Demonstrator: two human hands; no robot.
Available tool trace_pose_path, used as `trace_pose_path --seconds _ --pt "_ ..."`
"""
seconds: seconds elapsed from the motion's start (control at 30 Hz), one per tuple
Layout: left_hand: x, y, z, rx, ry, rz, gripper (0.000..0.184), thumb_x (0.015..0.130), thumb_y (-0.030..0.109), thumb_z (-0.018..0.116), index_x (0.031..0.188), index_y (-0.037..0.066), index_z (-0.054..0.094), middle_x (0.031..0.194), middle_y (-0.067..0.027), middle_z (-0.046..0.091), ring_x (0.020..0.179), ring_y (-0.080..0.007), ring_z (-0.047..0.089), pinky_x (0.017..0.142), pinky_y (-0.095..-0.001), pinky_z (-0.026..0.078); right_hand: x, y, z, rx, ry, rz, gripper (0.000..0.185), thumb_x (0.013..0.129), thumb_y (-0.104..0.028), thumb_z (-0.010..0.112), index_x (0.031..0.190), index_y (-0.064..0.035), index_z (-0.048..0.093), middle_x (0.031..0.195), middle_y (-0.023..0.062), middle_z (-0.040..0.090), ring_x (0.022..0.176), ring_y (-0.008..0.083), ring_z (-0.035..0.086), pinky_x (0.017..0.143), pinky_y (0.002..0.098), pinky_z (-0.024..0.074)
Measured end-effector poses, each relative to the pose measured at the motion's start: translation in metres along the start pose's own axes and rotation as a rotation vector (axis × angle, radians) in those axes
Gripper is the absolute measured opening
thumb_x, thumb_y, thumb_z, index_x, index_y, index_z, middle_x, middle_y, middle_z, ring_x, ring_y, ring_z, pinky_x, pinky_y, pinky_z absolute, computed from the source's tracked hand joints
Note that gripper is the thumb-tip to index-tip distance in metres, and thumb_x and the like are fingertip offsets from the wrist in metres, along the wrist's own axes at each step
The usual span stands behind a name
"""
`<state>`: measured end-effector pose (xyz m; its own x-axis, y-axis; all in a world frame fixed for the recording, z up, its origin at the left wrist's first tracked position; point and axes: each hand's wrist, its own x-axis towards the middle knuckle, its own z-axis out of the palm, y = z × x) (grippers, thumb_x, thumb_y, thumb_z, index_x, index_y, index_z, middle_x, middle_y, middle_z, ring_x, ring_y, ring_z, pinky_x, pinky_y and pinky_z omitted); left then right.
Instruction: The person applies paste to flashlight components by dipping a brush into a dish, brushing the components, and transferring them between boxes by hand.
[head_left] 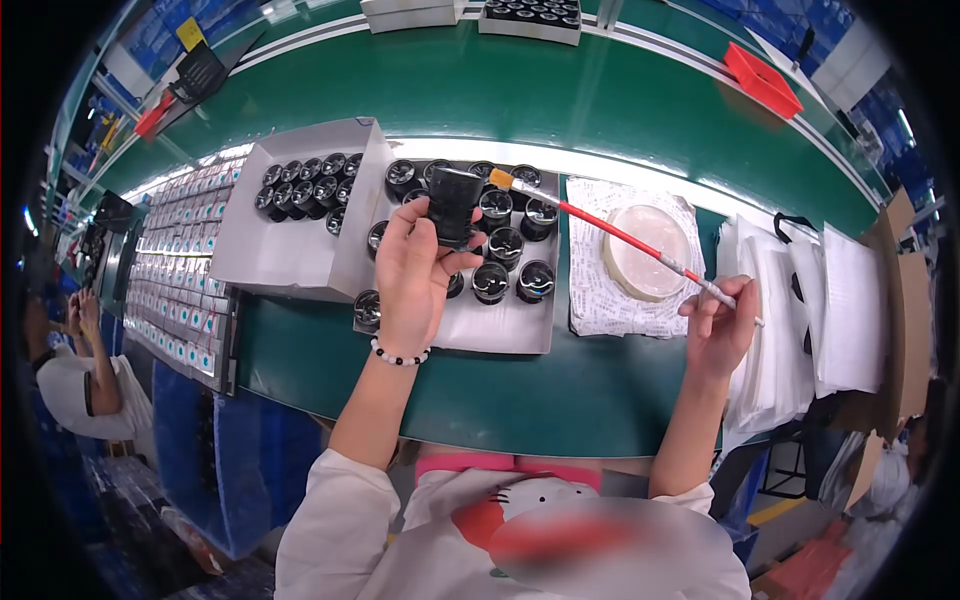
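My left hand (418, 250) grips a black cylindrical part (453, 205), perhaps a lens barrel, raised above a white box. My right hand (726, 318) pinches the end of a long red-handled paintbrush (628, 238). The brush slants up to the left, its tan bristles close to the top of the black part; whether they touch I cannot tell. Below and around the left hand, the white box (500, 335) holds several black parts with shiny tops (491, 281). Right of it, a round pale dish (648, 252) sits on a printed cloth or paper (590, 318).
A second white box (270, 258) with more black parts stands at left, beside rows of small labelled pieces (180, 260). White sheets (770, 330) are stacked at right. Across the green table (600, 100) lie a red tray (763, 80) and another box (530, 30). Another person (90, 370) works far left.
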<state>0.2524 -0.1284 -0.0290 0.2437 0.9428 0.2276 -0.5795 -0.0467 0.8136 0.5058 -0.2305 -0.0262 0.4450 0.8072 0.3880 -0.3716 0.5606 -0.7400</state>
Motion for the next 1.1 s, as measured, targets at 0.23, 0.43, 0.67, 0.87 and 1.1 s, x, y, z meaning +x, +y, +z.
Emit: trace_pose_path --seconds 0.23,0.43,0.67,0.87,1.1 --pt "-0.001 -0.003 0.001 -0.052 -0.035 -0.055 0.033 0.088 0.025 0.04 0.107 -0.001 0.035 0.098 -0.0196 0.053 0.08 -0.0212 0.058 0.064 -0.0258 0.05 -0.001 0.002 0.0 -0.041 -0.102 0.05 0.03 0.089 -0.02 0.033 0.078 0.0015 0.049 0.057 0.0112 0.053 0.04 0.0126 0.049 0.052 0.0352 0.052" --pt "-0.001 -0.001 0.002 -0.092 -0.043 -0.095 0.033 0.088 0.026 0.038 0.107 -0.001 0.036 0.098 -0.02 0.053 0.079 -0.021 0.058 0.064 -0.0263 0.05 0.0 0.005 0.001 -0.132 -0.089 0.02 0.028 0.089 -0.017 0.035 0.077 0.0025 0.051 0.058 0.0123 0.054 0.041 0.0146 0.05 0.055 0.0375 0.0518" --pt "-0.003 -0.004 -0.002 -0.273 -0.057 -0.172 0.039 0.088 0.03 0.036 0.11 -0.002 0.038 0.098 -0.0195 0.052 0.077 -0.0195 0.056 0.063 -0.0253 0.047 0.001 0.008 -0.005 -0.19 -0.067 0.036 0.027 0.088 -0.017 0.035 0.074 0.0014 0.05 0.058 0.0103 0.052 0.04 0.013 0.049 0.053 0.0358 0.052" --pt "-0.003 0.0 0.002 -0.314 0.01 -0.189 0.037 0.088 0.033 0.036 0.108 0.002 0.039 0.093 -0.0155 0.052 0.071 -0.018 0.05 0.06 -0.0236 0.041 0.002 0.008 -0.006 -0.266 -0.03 0.007 0.025 0.087 -0.014 0.038 0.073 0.0033 0.051 0.058 0.0116 0.054 0.043 0.0142 0.051 0.051 0.0325 0.0508" --pt "-0.006 0.005 -0.002 -0.181 -0.116 0.001 0.042 0.086 0.035 0.04 0.11 0.0 0.036 0.095 -0.0155 0.046 0.072 -0.0165 0.048 0.057 -0.0217 0.041 0.007 0.004 -0.012 -0.245 0.046 -0.076 0.022 0.085 -0.01 0.04 0.073 0.0041 0.051 0.059 0.0139 0.056 0.043 0.0157 0.052 0.051 0.0307 0.051"
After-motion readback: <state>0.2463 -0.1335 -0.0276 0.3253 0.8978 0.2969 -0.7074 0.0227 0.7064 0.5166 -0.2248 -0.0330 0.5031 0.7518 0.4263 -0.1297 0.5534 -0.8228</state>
